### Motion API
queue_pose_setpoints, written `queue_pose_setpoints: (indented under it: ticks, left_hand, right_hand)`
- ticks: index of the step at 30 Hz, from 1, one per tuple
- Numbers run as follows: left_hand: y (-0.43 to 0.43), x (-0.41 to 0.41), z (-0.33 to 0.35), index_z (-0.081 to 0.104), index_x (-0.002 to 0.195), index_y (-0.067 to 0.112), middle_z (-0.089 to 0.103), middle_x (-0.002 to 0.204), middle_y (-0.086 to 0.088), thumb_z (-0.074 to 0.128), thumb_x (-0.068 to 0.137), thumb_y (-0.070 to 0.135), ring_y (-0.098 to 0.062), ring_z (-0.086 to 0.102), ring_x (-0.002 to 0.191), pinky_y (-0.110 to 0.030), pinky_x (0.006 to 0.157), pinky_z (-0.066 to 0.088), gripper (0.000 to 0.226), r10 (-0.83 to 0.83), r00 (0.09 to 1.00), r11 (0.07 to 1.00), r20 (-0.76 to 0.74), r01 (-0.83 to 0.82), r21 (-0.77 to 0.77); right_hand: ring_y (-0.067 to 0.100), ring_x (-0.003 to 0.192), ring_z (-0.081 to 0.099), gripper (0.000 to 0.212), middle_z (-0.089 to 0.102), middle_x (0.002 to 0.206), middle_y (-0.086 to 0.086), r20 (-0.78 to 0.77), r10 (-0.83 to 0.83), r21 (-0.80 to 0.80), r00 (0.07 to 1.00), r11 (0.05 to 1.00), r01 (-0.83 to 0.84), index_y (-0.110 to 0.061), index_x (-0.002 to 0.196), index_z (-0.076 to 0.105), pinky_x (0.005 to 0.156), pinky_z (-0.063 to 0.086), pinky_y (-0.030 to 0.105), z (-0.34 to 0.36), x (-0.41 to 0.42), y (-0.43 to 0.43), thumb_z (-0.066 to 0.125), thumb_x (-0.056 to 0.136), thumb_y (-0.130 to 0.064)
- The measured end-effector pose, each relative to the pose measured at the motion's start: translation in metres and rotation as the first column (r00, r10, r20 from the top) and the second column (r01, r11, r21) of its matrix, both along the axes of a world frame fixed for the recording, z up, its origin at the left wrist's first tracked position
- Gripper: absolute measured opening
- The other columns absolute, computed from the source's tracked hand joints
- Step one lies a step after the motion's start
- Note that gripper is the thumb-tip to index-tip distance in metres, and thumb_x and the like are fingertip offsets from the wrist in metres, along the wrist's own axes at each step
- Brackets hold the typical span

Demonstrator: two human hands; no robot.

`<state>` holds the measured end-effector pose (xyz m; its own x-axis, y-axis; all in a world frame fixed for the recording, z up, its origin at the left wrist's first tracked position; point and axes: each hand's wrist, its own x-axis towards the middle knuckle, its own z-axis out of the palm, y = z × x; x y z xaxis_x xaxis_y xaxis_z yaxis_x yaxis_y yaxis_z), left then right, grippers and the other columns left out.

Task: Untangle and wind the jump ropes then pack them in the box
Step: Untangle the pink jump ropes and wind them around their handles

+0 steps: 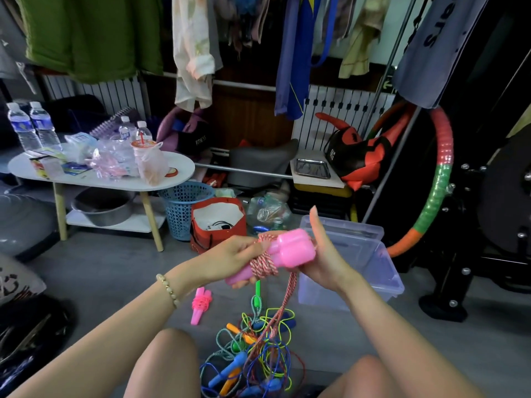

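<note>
Out in front of the knees, both hands hold a pair of pink handles (275,258) side by side, long axis running from lower left up to the right. The left hand (230,254) has its fingers curled round the narrow ends and seems to pinch the red-white rope (263,264) against them. The right hand (324,262) cups the fat heads with fingers curled under and the thumb stuck straight up. Several turns of rope sit round the middle of the handles, between the two hands. The loose tail drops from the coil straight down, below and slightly right of the left fingers, into the tangle (253,354) of blue, green and yellow ropes on the floor.

My read is that winding is part done, and more turns need slack pulled up out of that heap, where the tail may snag on other cords and handles. The box (370,234) stands open just beyond and right of the right hand, so that hand is nearer for packing. A wound pink rope (201,304) lies on the floor left of the tangle, not yet boxed. A red bag (218,222) and a hoop (439,179) stand well clear
</note>
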<state>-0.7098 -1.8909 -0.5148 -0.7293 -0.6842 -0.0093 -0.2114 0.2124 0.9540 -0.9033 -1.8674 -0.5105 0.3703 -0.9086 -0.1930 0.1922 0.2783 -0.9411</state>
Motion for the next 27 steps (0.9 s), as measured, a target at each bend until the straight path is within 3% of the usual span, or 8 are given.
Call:
queue_pose_setpoints:
  ticks: [3, 7, 9, 12, 16, 19, 23, 27]
  left_hand:
    - [-0.001, -0.005, -0.006, 0.055, 0.093, 0.005, 0.060, 0.055, -0.002, 0.040, 0.090, 0.047, -0.012, 0.049, 0.037, -0.021, 0.040, 0.041, 0.045, 0.115, 0.991, 0.993, -0.062, -0.112, 0.047]
    - [-0.006, -0.013, -0.012, 0.053, 0.105, 0.014, 0.061, 0.053, -0.002, 0.040, 0.098, 0.037, -0.013, 0.049, 0.036, -0.021, 0.038, 0.041, 0.027, 0.353, 0.924, 0.935, -0.149, -0.344, 0.084]
    - [-0.009, -0.015, -0.013, 0.053, 0.110, 0.023, 0.061, 0.054, -0.001, 0.043, 0.097, 0.039, -0.014, 0.050, 0.037, -0.021, 0.039, 0.041, 0.023, 0.463, 0.871, 0.886, -0.165, -0.454, 0.091]
    - [-0.012, -0.020, -0.017, 0.051, 0.108, 0.024, 0.060, 0.054, 0.000, 0.045, 0.097, 0.039, -0.012, 0.048, 0.035, -0.016, 0.034, 0.037, 0.019, 0.551, 0.815, 0.833, -0.179, -0.549, 0.066]
    - [-0.020, -0.032, -0.028, 0.050, 0.100, 0.017, 0.057, 0.054, 0.001, 0.052, 0.093, 0.040, -0.005, 0.046, 0.032, -0.017, 0.033, 0.035, 0.024, 0.582, 0.805, 0.809, -0.112, -0.587, -0.015]
    - [-0.033, -0.038, -0.053, 0.049, 0.111, 0.015, 0.055, 0.070, 0.002, 0.059, 0.092, 0.027, -0.009, 0.059, 0.051, -0.019, 0.044, 0.043, 0.025, 0.517, 0.851, 0.834, 0.089, -0.478, -0.273]
    - [-0.042, -0.050, -0.083, 0.045, 0.113, 0.022, 0.067, 0.082, -0.008, 0.053, 0.087, 0.055, -0.022, 0.065, 0.067, -0.035, 0.061, 0.051, 0.043, 0.342, 0.891, 0.898, 0.299, -0.216, -0.383]
    - [-0.042, -0.060, -0.106, 0.044, 0.115, 0.024, 0.068, 0.100, -0.005, 0.057, 0.079, 0.066, -0.026, 0.063, 0.094, -0.033, 0.074, 0.044, 0.057, 0.218, 0.778, 0.833, 0.590, 0.166, -0.528]
  right_hand:
    - [0.014, 0.057, 0.040, 0.101, 0.055, 0.072, 0.010, 0.109, -0.021, -0.088, 0.994, 0.996, 0.031, 0.001, 0.111, 0.053, 0.047, 0.031, 0.022, -0.009, 0.005, 0.000, 0.038, 0.064, -0.087]
    - [0.009, 0.052, 0.028, 0.085, 0.042, 0.067, 0.000, 0.018, -0.072, -0.146, 0.997, 0.986, 0.074, -0.006, 0.116, 0.054, 0.048, 0.026, 0.021, -0.021, 0.008, 0.004, 0.021, 0.078, -0.075]
    - [0.004, 0.050, 0.032, 0.064, 0.046, 0.071, -0.003, -0.158, -0.153, -0.225, 0.975, 0.967, 0.116, -0.006, 0.119, 0.055, 0.046, 0.028, 0.016, -0.026, 0.011, 0.008, 0.037, 0.089, -0.059]
    - [-0.009, 0.048, 0.050, 0.028, 0.057, 0.065, -0.018, -0.356, -0.269, -0.373, 0.895, 0.919, 0.128, -0.006, 0.123, 0.053, 0.047, 0.037, 0.008, -0.027, 0.013, 0.010, 0.050, 0.096, -0.012]
    - [-0.008, 0.048, 0.052, 0.013, 0.066, 0.076, 0.001, -0.464, -0.381, -0.477, 0.800, 0.868, 0.137, -0.006, 0.104, 0.060, 0.050, 0.038, 0.005, -0.031, -0.002, 0.012, 0.056, 0.093, -0.010]
    - [-0.006, 0.049, 0.054, 0.007, 0.068, 0.074, 0.010, -0.455, -0.408, -0.489, 0.791, 0.858, 0.161, -0.009, 0.087, 0.056, 0.051, 0.039, 0.007, -0.039, -0.012, 0.011, 0.061, 0.090, -0.012]
    - [-0.003, 0.040, 0.050, 0.013, 0.063, 0.062, 0.009, -0.389, -0.443, -0.438, 0.808, 0.860, 0.261, -0.007, 0.077, 0.055, 0.045, 0.038, 0.007, -0.063, -0.028, 0.003, 0.065, 0.086, -0.007]
    - [0.002, 0.057, 0.062, 0.015, 0.068, 0.062, -0.004, -0.450, -0.354, -0.341, 0.820, 0.917, 0.208, -0.013, 0.073, 0.060, 0.061, 0.049, 0.016, -0.106, -0.037, -0.009, 0.073, 0.080, -0.015]
